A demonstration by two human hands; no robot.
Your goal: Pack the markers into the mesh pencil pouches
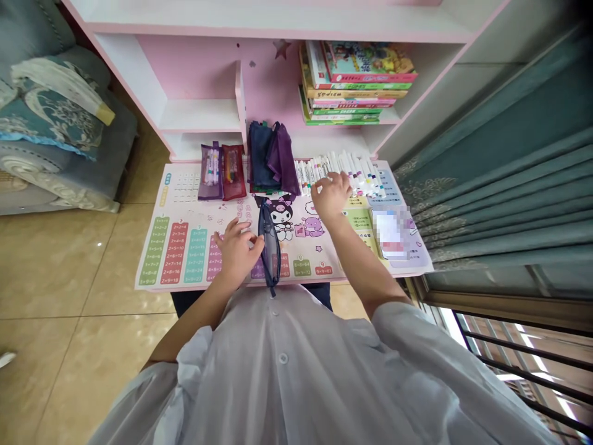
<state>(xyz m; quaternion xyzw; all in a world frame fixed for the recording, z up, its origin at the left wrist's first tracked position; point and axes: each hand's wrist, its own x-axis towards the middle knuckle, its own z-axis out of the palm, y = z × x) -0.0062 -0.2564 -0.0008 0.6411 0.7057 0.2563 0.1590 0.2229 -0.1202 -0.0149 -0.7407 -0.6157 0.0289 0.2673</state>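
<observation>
right hand (332,194) is over the left-middle of the white markers (356,170), fingers half curled; i can't tell if it has hold of one. left hand (238,253) is loosely spread, thumb at the left edge of the dark mesh pouch (270,241), pinch unclear to me. pouch lies at the front of the worktop (185,213), between both arms; markers at the back, right of the stacked pouches (264,154). for clean handling, i'd take markers by the barrels, few at once, neighbours undisturbed, pouch steadied.
</observation>
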